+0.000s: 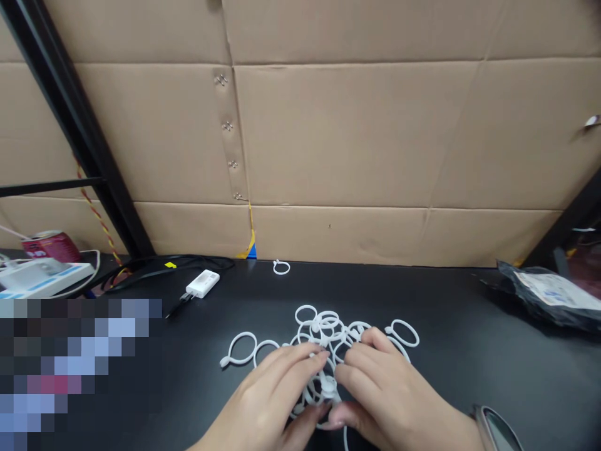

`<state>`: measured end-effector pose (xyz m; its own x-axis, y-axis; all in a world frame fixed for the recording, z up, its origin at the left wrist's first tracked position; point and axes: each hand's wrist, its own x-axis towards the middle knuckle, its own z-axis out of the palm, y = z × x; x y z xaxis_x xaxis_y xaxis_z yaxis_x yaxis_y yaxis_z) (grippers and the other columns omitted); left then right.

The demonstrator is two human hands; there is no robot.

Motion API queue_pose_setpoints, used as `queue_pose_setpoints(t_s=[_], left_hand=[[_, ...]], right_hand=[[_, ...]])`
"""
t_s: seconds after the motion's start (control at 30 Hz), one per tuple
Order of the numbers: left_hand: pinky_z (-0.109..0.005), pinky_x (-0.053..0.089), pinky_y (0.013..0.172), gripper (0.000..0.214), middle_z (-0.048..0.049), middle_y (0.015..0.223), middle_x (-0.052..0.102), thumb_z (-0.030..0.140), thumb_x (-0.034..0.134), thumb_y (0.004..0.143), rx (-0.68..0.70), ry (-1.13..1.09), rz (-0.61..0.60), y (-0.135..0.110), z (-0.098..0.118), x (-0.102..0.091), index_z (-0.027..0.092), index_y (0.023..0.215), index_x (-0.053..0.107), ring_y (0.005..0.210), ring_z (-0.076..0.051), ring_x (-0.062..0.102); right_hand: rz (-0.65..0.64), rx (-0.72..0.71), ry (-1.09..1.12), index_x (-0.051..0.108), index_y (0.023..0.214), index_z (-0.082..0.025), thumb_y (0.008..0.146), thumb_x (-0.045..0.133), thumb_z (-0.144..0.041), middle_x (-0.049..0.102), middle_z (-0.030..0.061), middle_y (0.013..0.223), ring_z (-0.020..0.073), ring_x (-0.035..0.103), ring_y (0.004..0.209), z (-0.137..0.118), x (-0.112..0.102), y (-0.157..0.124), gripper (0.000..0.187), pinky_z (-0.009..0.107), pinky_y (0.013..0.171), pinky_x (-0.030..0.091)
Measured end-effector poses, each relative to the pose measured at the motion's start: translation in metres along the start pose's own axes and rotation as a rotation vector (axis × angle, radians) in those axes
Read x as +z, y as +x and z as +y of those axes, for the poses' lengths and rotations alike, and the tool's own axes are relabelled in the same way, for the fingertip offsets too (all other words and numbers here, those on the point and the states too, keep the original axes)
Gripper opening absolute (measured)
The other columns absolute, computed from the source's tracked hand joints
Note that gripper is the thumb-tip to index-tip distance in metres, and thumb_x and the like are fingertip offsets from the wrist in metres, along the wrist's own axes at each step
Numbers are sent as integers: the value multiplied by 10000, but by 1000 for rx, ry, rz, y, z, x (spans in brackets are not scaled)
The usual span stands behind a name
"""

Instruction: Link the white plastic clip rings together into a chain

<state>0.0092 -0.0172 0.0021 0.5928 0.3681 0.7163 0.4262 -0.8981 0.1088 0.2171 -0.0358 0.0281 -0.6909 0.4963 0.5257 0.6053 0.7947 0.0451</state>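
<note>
A heap of several white plastic rings (328,329) lies on the black table (469,351) just ahead of me. My left hand (277,391) and my right hand (380,394) meet at the near side of the heap. The fingers of both are curled and pinch a white ring (327,389) between them. One loose ring (241,349) lies to the left of the heap. Another (404,332) lies to the right. A single ring (281,267) sits alone near the cardboard wall.
A cardboard wall (352,138) closes the back of the table. A white adapter (203,283) with a black cable lies at the back left, near a red can (49,245) and a white box (42,275). A dark plastic bag (544,293) lies at the right.
</note>
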Motion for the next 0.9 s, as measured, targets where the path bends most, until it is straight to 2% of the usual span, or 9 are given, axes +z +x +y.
queue_pose_setpoints(t_s=[0.23,0.43,0.67,0.9], left_hand=[[-341,586,797,275,-146,1021,711,120,549,859,55,7,15,1,1,3,95,1132,566,941,-234,687],[-310,595,750,268,-145,962,722,201,567,885,99,-23,81,5,4,2,61,1113,587,866,-218,702],[-264,561,813,378,-116,1048,680,362,476,938,14,-144,-40,-3,2,7,120,1223,536,933,-183,670],[-277,549,829,328,-140,1024,681,289,450,964,166,-85,5,-1,-1,5,86,1196,559,936,-190,659]], right_hand=[[-5,-74,-132,502,636,-182,986,274,-204,524,-8,585,147,400,535,-2,-1,3,418,332,635,281],[15,-133,-153,512,630,-178,955,284,-110,516,-4,566,150,388,525,-3,-5,3,402,329,604,270],[24,-157,-119,491,578,-174,953,282,-82,487,-20,532,133,384,519,-7,-4,-2,439,330,608,279],[-42,-264,-308,504,607,-190,876,328,-29,487,-22,545,148,375,493,-10,-2,-4,359,338,563,288]])
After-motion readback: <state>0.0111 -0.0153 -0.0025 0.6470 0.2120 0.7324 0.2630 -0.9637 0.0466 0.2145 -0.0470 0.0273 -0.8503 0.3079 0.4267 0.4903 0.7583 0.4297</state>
